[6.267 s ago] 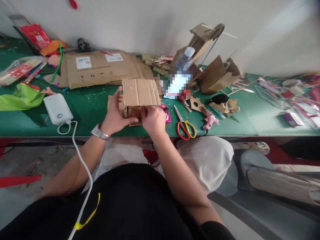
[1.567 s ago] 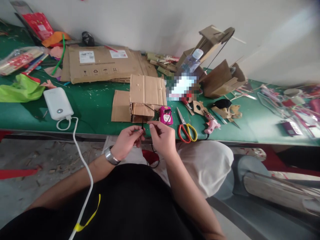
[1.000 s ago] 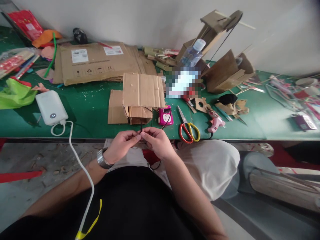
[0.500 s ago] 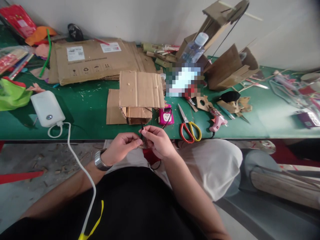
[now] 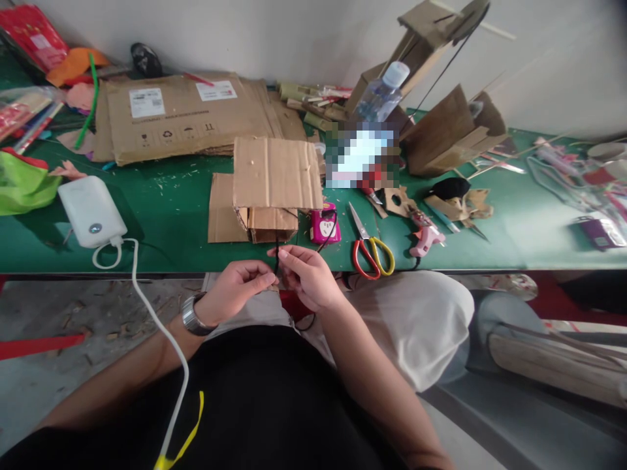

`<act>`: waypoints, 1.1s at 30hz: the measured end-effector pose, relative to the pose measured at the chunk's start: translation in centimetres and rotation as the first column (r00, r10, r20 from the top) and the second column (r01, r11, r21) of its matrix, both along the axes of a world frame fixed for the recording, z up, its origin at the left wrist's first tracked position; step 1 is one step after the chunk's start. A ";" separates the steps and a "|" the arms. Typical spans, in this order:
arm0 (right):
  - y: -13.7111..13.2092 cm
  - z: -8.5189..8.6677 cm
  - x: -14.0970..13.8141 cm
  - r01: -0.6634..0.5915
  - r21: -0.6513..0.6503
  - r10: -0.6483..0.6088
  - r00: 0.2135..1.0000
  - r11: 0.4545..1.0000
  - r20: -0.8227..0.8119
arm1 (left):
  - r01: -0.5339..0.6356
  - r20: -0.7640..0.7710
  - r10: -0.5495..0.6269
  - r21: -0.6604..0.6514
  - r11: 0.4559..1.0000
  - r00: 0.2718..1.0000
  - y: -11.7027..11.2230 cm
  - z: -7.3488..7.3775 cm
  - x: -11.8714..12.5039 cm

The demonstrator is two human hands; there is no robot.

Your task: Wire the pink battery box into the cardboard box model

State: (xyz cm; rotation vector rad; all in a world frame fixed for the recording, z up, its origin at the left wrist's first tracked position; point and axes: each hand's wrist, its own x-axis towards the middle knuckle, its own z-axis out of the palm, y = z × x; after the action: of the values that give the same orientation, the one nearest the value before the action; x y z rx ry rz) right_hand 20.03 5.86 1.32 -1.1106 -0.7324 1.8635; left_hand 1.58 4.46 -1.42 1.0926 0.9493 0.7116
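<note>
Just past the table's front edge, my left hand (image 5: 243, 288) is closed, thumb against forefinger, at the lower end of a thin black cord (image 5: 277, 256). My right hand (image 5: 309, 277) pinches the same cord a little higher up, close beside the left fingertips. The cord reaches up toward the opening of a small cardboard box structure (image 5: 277, 173), which sits on the table directly beyond both hands. Whether the cord is fastened inside the box cannot be seen. A pink power socket (image 5: 325, 228) and scissors (image 5: 368, 248) with red and yellow handles lie to the right.
A white power bank (image 5: 93, 212) with a white cable stands left on the green table (image 5: 166, 225). Flattened cardboard (image 5: 176, 127) lies behind. To the right are a pink glue gun (image 5: 425, 240), a plastic bottle (image 5: 379, 98) and a tall cardboard model (image 5: 435, 137).
More of the black cord shows between my hands, now looking longer and running up to the box. My right fingers have shifted slightly; both hands stay in nearly the same place.
</note>
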 end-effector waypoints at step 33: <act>-1.3 -0.2 -0.2 -0.022 0.012 0.022 0.999 1.000 -0.043 | -0.085 0.119 0.102 -0.141 0.986 0.988 -0.3 -0.6 0.3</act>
State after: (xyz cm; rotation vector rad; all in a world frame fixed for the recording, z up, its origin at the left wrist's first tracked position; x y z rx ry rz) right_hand 19.86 4.59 1.08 -1.0560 -0.7328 1.8936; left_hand 1.90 4.18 -2.00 0.8781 0.9317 0.7726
